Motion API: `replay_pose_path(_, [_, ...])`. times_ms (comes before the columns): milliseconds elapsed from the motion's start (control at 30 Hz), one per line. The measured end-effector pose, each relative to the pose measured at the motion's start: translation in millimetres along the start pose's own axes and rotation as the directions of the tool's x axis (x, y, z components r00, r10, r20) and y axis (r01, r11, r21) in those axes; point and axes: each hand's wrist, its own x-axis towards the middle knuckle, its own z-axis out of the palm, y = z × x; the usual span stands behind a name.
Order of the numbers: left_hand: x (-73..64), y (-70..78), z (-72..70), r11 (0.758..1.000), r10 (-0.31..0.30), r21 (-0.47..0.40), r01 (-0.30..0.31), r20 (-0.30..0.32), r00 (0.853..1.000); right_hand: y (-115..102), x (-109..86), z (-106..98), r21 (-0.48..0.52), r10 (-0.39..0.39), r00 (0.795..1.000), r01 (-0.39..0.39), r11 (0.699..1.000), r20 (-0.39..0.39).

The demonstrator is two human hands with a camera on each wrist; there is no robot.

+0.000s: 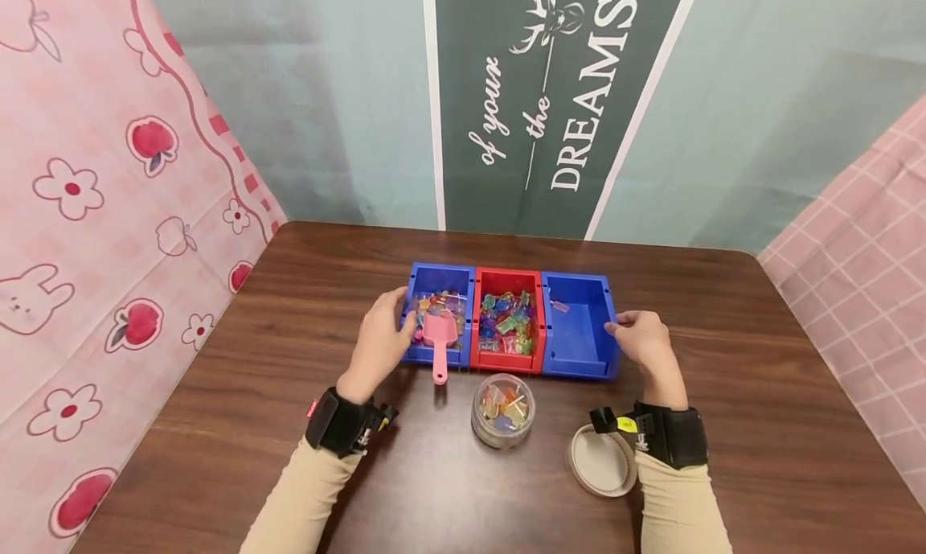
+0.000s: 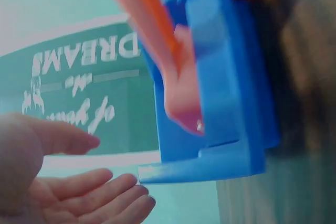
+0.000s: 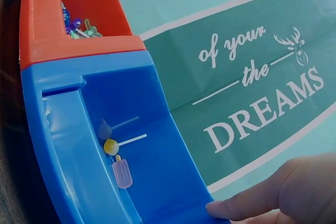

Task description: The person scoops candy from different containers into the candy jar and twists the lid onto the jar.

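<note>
Bin row point(image 1: 579, 341): positioned just beyond the jar point(image 1: 504, 409); long axis left to right, low fronts facing the jar. Right hand point(image 1: 642, 341): pinching the row's right end. Left hand point(image 1: 379, 337): thumb and fingers spread at the left end; firm contact cannot be confirmed. Handling estimate: light, stiff, possibly slippery plastic; hold both ends, level, to retain the trinkets point(image 1: 506, 313).

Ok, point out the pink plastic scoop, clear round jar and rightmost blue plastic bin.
Pink plastic scoop point(image 1: 440, 342): head view, where bowl meets handle.
Clear round jar point(image 1: 496, 440): head view, its near wall.
Rightmost blue plastic bin point(image 1: 575, 334): head view, bare floor.
</note>
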Motion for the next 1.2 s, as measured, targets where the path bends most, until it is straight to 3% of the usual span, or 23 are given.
replay_pose_path(67, [-10.9,4.1,-1.0,0.999,0.031,0.033,-0.03,-0.023,0.999,1.6,0.3,0.3,0.004,-0.007,1.0,0.007,1.0,0.001])
replay_pose_path(133, [-20.5,8.3,-3.0,0.998,0.031,0.048,-0.03,-0.009,0.999,2.8,0.9,0.9,0.01,-0.013,1.0,0.014,1.0,-0.002])
replay_pose_path(200, [-28.1,11.1,-5.1,1.0,-0.006,0.026,0.005,0.062,0.998,3.2,1.1,1.5,0.014,-0.017,1.0,0.018,1.0,-0.006])
replay_pose_path(267, [-33.5,11.9,-7.6,0.996,-0.068,-0.038,0.077,0.194,0.979,2.9,0.9,2.0,0.019,-0.017,1.0,0.017,1.0,-0.011])
replay_pose_path(300, [-35.5,11.0,-8.4,0.988,-0.098,-0.086,0.126,0.276,0.956,2.9,0.8,2.2,0.022,-0.017,1.0,0.017,1.0,-0.01])
replay_pose_path(333, [-36.9,9.3,-8.7,0.974,-0.122,-0.135,0.182,0.362,0.924,2.6,0.5,2.3,0.027,-0.014,1.0,0.015,1.0,-0.009])
replay_pose_path(400, [-39.4,4.6,-8.0,0.921,-0.15,-0.233,0.313,0.528,0.836,2.3,-0.1,2.2,0.03,-0.013,1.0,0.013,0.999,-0.001])
replay_pose_path(433, [-40.5,2.3,-7.2,0.88,-0.155,-0.278,0.384,0.598,0.786,2.7,-0.1,2.2,0.031,-0.014,1.0,0.014,0.999,0.002])
replay_pose_path(500, [-42.3,-2.4,-3.9,0.79,-0.144,-0.348,0.504,0.694,0.705,2.9,-0.3,2.2,0.037,-0.013,1.0,0.013,0.999,0.013])
replay_pose_path(567, [-43.5,-4.5,-0.3,0.702,-0.134,-0.394,0.594,0.745,0.653,3.3,0.0,2.3,0.045,-0.011,1.0,0.01,0.999,0.022])
replay_pose_path(633, [-43.5,-4.6,3.3,0.622,-0.142,-0.428,0.656,0.762,0.631,4.1,0.6,2.0,0.055,-0.009,1.0,0.008,0.998,0.027])
replay_pose_path(733, [-41.2,-2.3,7.2,0.505,-0.169,-0.465,0.727,0.772,0.612,5.1,1.6,1.1,0.07,-0.006,0.999,0.003,0.998,0.035])
replay_pose_path(833, [-38.1,1.4,10.0,0.38,-0.192,-0.479,0.791,0.796,0.574,5.8,2.5,0.3,0.067,-0.008,0.999,0.006,0.998,0.032])
replay_pose_path(967, [-34.9,7.2,12.3,0.263,-0.21,-0.475,0.84,0.821,0.53,5.7,3.1,0.1,0.066,-0.009,0.999,0.007,0.998,0.031])
replay_pose_path(1000, [-34.2,8.4,12.6,0.249,-0.22,-0.473,0.845,0.822,0.525,5.6,3.1,0.2,0.069,-0.008,0.999,0.005,0.998,0.033])
replay_pose_path(1067, [-33.1,9.5,12.2,0.244,-0.246,-0.465,0.851,0.819,0.518,5.6,3.1,0.1,0.067,-0.011,0.999,0.009,0.998,0.036])
replay_pose_path(1200, [-29.8,8.6,8.7,0.283,-0.296,-0.436,0.854,0.808,0.51,5.9,2.8,0.3,0.062,-0.017,0.999,0.015,0.998,0.034])
